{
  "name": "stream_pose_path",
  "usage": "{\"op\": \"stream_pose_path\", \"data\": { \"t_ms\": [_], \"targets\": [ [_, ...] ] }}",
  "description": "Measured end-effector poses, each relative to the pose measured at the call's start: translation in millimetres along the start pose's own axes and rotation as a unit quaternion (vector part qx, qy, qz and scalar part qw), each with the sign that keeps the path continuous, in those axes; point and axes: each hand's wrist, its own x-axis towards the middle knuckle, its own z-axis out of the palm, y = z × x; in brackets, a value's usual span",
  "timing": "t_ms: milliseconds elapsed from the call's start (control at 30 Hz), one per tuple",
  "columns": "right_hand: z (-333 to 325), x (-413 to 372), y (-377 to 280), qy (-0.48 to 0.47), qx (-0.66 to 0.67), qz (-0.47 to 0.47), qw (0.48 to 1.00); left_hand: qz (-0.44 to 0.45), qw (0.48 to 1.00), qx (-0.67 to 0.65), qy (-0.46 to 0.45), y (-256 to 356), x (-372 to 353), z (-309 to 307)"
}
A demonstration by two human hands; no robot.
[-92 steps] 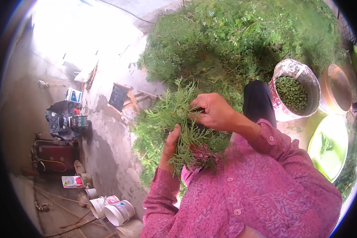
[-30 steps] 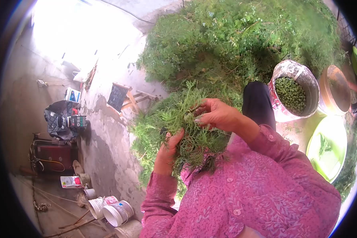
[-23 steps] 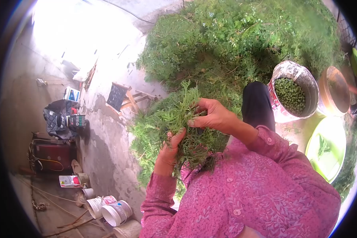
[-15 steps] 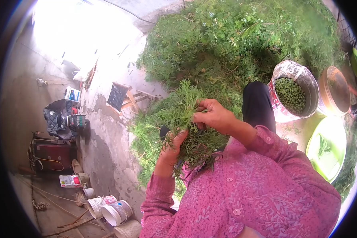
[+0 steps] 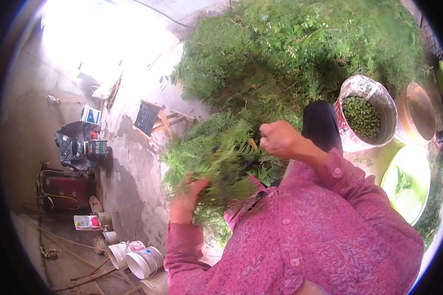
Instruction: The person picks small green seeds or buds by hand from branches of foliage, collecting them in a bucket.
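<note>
My left hand (image 5: 191, 191), blurred by motion, is closed on a leafy evergreen sprig (image 5: 226, 164), which spreads out to the right in front of my chest. My right hand (image 5: 283, 140) is apart from the sprig, its fingers curled together; whatever they may hold is hidden. Behind both hands rises a big heap of evergreen branches (image 5: 290, 49) with small pale cones among the foliage. To the right of my knee, a paint-stained bucket (image 5: 384, 108) contains many small green cones (image 5: 361, 118).
Beside the bucket stand a round tan container (image 5: 418, 110) and a bright green basin (image 5: 413, 196) with a sprig in it. A folding stool (image 5: 150, 119) is left of the heap. White buckets (image 5: 145, 263), sticks and a dark red case (image 5: 66, 192) lie farther left.
My left hand has moved left and down with the sprig. My right hand has come away from the sprig, a little to the right, with its fingers curled.
</note>
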Motion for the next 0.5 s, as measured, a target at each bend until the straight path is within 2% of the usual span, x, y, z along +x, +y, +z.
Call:
{"op": "stream_pose_path", "data": {
  "t_ms": [33,67,100,133,167,233,300,367,433,500],
  "targets": [
    [-6.6,3.0,7.1,0.0,-0.003,-0.004,1.0,0.002,1.0,-0.003,0.003,-8.3,7.4,-9.1],
    [-11.9,2.2,11.3,-0.052,0.165,-0.001,0.985,-0.009,0.99,-0.135,-0.044,-25.5,16.1,-20.4],
    [-15.4,-0.8,11.7,-0.105,0.329,0.004,0.939,-0.021,0.96,-0.264,-0.088,-29.1,15.5,-24.6],
    [-23.2,-5.1,7.8,-0.155,0.538,0.133,0.818,-0.018,0.958,-0.281,-0.059,-33.9,11.5,-18.9],
    [-21.6,-4.8,7.0,-0.158,0.538,0.131,0.818,-0.017,0.958,-0.282,-0.055,-33.0,11.1,-12.8],
    [-23.0,-6.2,4.4,-0.144,0.718,0.046,0.68,-0.043,0.956,-0.283,-0.057,-28.5,14.9,-2.3],
    [-30.5,-8.6,-9.6,-0.153,0.717,0.03,0.68,-0.051,0.953,-0.286,-0.092,-22.0,15.5,5.1],
    [-34.5,-9.8,-30.6,-0.161,0.599,0.015,0.784,-0.051,0.948,-0.289,-0.121,-17.8,17.0,12.7],
    [-28.5,-6.9,-41.6,-0.174,0.576,0.01,0.799,-0.028,0.95,-0.29,-0.11,-7.7,11.2,25.7],
    [-15.2,-1.5,-52.1,-0.058,0.478,-0.072,0.874,-0.005,0.952,-0.291,-0.095,-6.3,8.8,31.8]
  ]
}}
